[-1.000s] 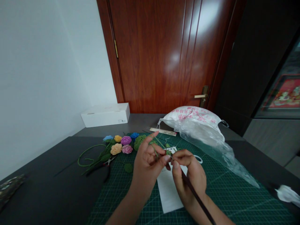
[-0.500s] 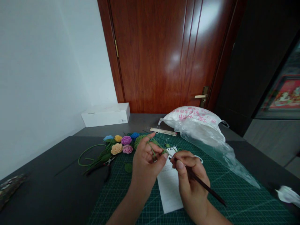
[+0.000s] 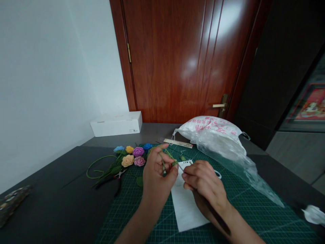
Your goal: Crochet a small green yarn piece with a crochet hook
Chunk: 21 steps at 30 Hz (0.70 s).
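Observation:
My left hand pinches a small piece of green crochet work between thumb and fingers, its index finger raised with green yarn running over it. In my right hand is a crochet hook with a dark handle; its thin metal shaft reaches the green piece at my left fingertips. Under both hands lies a white notepad sheet on the green cutting mat. Crocheted flowers in several colours lie left of my left hand, partly hiding their green stems.
Pliers and a green leaf lie near the flowers. A ruler and a white bag with clear plastic are behind, with a white box at the back left. Crumpled white tissue sits at far right.
My right hand has rolled over, back of the hand now upward, and the hook's handle has swung down and toward me. My left hand stays nearly in place. The view has shifted slightly.

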### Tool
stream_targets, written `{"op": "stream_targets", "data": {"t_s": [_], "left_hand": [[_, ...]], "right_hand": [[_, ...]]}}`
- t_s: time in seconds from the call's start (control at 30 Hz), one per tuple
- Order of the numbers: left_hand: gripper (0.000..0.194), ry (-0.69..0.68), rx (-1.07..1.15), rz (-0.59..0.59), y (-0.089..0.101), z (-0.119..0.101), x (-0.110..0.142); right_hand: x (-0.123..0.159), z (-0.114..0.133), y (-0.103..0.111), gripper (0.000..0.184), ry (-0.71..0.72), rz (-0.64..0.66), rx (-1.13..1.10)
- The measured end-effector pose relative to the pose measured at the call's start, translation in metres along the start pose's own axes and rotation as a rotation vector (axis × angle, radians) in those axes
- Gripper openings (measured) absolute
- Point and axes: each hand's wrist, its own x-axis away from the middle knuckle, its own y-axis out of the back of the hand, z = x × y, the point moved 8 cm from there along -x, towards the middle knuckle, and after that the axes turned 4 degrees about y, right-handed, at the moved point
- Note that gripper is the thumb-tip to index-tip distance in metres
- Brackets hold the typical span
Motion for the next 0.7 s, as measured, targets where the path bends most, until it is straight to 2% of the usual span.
{"op": "stream_targets", "data": {"t_s": [0.1, 0.2, 0.37, 0.47, 0.57, 0.7], "left_hand": [[0.048, -0.005, -0.013, 0.058, -0.003, 0.002, -0.001], [0.048, 0.01, 0.014, 0.132, -0.007, 0.007, -0.001], [0.052, 0.102, 0.195, 0.227, -0.012, 0.012, -0.001], [0.05, 0.175, 0.299, 0.272, -0.016, 0.012, 0.0], [0.046, 0.233, 0.368, 0.307, -0.02, 0.012, 0.0], [0.049, 0.266, 0.407, 0.299, -0.02, 0.015, 0.0]], "right_hand": [[0.004, -0.023, 0.013, 0.01, -0.264, -0.203, -0.155], [0.017, -0.048, 0.012, 0.018, -0.6, -0.333, -0.304], [0.027, -0.072, -0.006, 0.032, -0.933, -0.5, -0.863], [0.033, -0.076, -0.024, 0.035, -1.127, -0.537, -1.11], [0.038, -0.073, -0.039, 0.035, -1.25, -0.551, -1.27], [0.038, -0.068, -0.047, 0.033, -1.246, -0.563, -1.389]]}}
